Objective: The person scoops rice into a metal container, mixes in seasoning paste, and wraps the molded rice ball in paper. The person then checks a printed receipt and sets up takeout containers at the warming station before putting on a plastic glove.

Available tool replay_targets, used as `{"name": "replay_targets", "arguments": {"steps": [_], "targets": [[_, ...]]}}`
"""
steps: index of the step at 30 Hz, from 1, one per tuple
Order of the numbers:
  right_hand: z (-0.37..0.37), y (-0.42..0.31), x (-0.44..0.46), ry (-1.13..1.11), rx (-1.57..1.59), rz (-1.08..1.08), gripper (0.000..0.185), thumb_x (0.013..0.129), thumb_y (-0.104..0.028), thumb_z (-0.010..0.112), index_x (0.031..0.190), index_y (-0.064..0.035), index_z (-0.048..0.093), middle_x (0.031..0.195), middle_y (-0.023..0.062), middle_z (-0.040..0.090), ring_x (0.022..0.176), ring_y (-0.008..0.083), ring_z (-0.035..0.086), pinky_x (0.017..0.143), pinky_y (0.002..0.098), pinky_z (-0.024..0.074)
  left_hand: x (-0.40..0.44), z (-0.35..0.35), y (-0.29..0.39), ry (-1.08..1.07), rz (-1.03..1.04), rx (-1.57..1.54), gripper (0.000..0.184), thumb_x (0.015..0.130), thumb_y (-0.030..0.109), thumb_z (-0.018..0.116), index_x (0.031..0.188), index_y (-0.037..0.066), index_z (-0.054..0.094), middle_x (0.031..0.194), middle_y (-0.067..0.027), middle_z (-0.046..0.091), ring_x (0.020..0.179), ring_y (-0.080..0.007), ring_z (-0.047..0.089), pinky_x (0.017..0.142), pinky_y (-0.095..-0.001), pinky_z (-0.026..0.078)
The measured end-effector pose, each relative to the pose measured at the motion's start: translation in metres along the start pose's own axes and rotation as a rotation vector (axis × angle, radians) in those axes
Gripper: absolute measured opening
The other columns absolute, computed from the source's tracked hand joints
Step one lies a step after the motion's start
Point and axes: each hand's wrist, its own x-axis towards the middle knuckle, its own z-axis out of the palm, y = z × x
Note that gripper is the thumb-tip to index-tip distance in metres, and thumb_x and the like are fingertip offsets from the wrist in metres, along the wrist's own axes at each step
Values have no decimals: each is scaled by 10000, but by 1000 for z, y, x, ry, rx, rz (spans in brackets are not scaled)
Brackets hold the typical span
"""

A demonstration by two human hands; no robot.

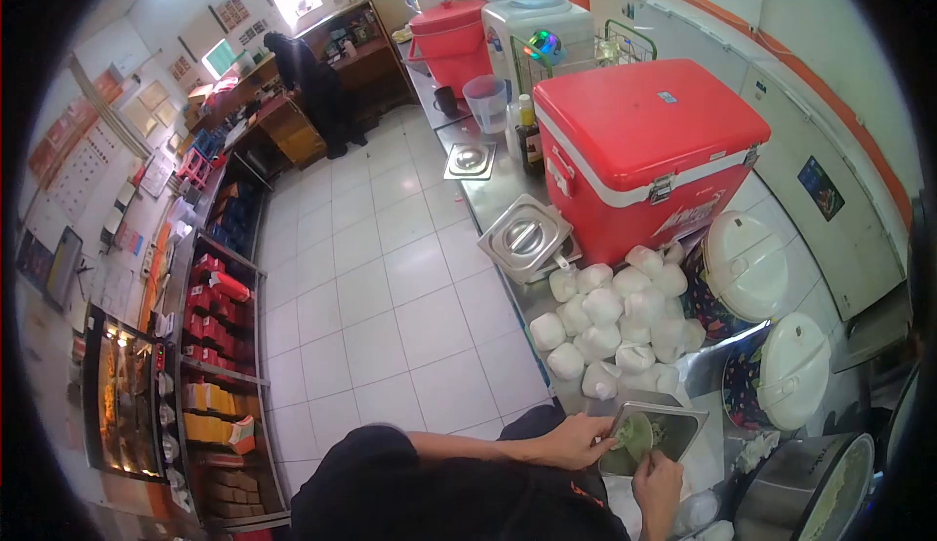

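The left hand and right hand are jointly grasping a round green item at the mouth of an open metal pan; I am judging this a filling or shaping step, the next move probably requiring a steady two-handed hold. White bundles are crowding the counter before a red cooler, while a large pot is restricting right-side clearance.

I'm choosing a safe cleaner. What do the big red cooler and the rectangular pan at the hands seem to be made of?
Cooler: probably hard plastic, smooth and slightly glossy, with a soft sheen and rounded, moulded-looking edges.
Pan: likely stainless steel, smooth, judging by its bare grey, reflective look.
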Motion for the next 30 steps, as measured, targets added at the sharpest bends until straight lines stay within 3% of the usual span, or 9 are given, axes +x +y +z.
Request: {"name": "replay_targets", "arguments": {"steps": [4,6,8,11,13,17,19,22,30], "targets": [[52,26,7,98,346,-219,256,872,-162,589,747,56,637,735,275,622,734,473,622,650,522,456,1,1,-16,34,31,96,257,919,230,616,881,-23,598,865,-267,637,804,-454,631,700,-500,491],[45,11,6,42,394,-129,257,870,-169,595,745,51,639,738,283,610,708,474,609,634,495,462,-1,-3,-9,27,-44,129,306,927,260,619,831,-26,571,778,-251,614,692,-435,589,657,-487,477],[51,13,7,19,462,-87,268,881,-171,592,759,64,633,702,282,591,643,452,615,595,463,459,0,-3,-14,-3,-32,129,239,926,211,654,937,-25,620,767,-215,654,661,-325,646,616,-418,500],[35,1,8,-69,575,87,273,896,-193,586,853,58,683,758,295,625,747,488,622,699,503,492,-1,4,-14,-83,-65,-76,195,966,160,623,1028,-24,633,759,-149,683,635,-196,631,599,-361,496],[42,3,8,-73,621,60,294,926,-195,613,793,62,663,612,203,601,523,258,585,562,404,448,-1,2,-21,-99,-96,-188,184,985,136,604,1074,-23,635,760,-112,696,634,-139,616,594,-332,494],[46,8,15,-243,843,241,309,937,-235,623,887,57,713,659,154,667,575,245,640,603,384,486,2,2,-31,-161,-115,-231,202,999,137,588,1092,-37,631,775,-86,707,649,-124,638,610,-310,513],[52,10,15,-241,1016,316,323,993,-226,601,767,-11,685,604,-13,578,503,65,482,475,259,350,2,0,-28,-182,-125,-230,211,999,143,590,1088,-44,629,768,-93,704,655,-125,646,615,-307,520],[54,16,15,-274,1159,408,305,963,-245,630,872,33,714,619,23,615,554,95,548,531,283,427,5,-3,-20,-212,-129,-182,210,997,133,593,1087,-54,625,775,-102,703,674,-124,657,614,-300,526],[50,39,-22,-256,1054,355,311,984,-248,595,833,8,690,611,-2,587,532,70,507,505,253,388,9,0,-24,-376,-235,-282,213,1020,96,550,1164,-55,593,937,-85,702,691,-110,658,650,-265,590]]}}
